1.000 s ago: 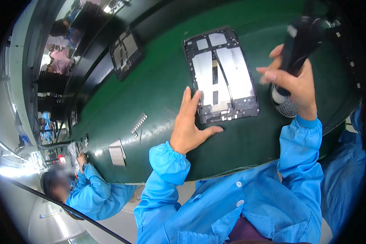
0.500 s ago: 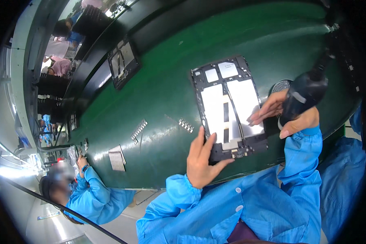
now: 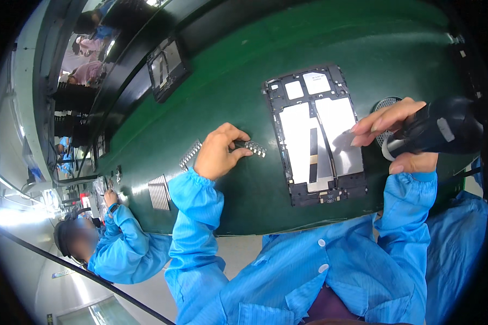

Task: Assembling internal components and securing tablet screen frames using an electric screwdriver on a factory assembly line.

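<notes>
My left hand [image 3: 218, 151] has thumb and fingertips closed on the end of a short strip of small silver parts [image 3: 256, 149], low over the green bench. My right hand [image 3: 398, 130] is wrapped around a thick black handheld tool [image 3: 444, 127] with a pale collar; its exact kind is hard to make out. The fingers reach past the tool toward an opened tablet [image 3: 298, 146], which lies flat between my hands. Silver battery panels, a dark ribbon cable and a black frame show in it. A round perforated dish [image 3: 384, 103] sits partly behind my right fingers.
Another strip of silver parts [image 3: 190, 155] and a striped stack of thin strips [image 3: 159, 193] lie left of my left hand. A second opened tablet [image 3: 167, 67] rests at the far left edge. A co-worker in blue [image 3: 122, 246] works further left.
My left hand has left the tablet's lower corner and moved left to the strip of small parts. The right hand, still around the black tool, has shifted slightly right and up.
</notes>
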A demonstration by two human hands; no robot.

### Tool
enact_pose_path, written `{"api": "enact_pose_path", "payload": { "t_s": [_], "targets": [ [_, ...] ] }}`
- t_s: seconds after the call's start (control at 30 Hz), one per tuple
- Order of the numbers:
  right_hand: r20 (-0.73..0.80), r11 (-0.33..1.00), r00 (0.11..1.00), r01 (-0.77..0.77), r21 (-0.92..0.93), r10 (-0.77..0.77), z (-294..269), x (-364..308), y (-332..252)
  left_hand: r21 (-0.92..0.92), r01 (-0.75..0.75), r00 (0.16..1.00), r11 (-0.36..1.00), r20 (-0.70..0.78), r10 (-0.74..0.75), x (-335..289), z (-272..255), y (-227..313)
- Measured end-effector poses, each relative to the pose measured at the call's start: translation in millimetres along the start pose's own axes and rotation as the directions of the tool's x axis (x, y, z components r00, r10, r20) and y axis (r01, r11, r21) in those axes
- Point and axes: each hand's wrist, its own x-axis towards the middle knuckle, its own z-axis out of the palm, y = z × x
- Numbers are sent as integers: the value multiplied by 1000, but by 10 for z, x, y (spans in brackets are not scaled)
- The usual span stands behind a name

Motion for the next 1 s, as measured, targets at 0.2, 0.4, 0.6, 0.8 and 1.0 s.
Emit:
{"api": "enact_pose_path", "payload": {
  "t_s": [0.2,0.4,0.6,0.8,1.0],
  "targets": [
    [-529,994,843,49,-103,-96,28,88,-107,-221,139,989,965,-10,-145,58,60,-239],
    [-129,582,573,812,-46,-809,-781,164,273,-454,190,982,871,88,-169,37,95,-290],
    [-745,923,604,-39,-384,-284,-313,-29,57,-38,12,991,999,-131,-17,40,74,-83],
    [-730,896,622,-98,-433,-285,-355,-14,133,-170,-145,930,975,-359,76,-80,228,-73],
    [-713,836,641,-196,-512,-286,-397,-25,154,-378,-392,830,839,-538,145,-179,735,377]
  ]
}}
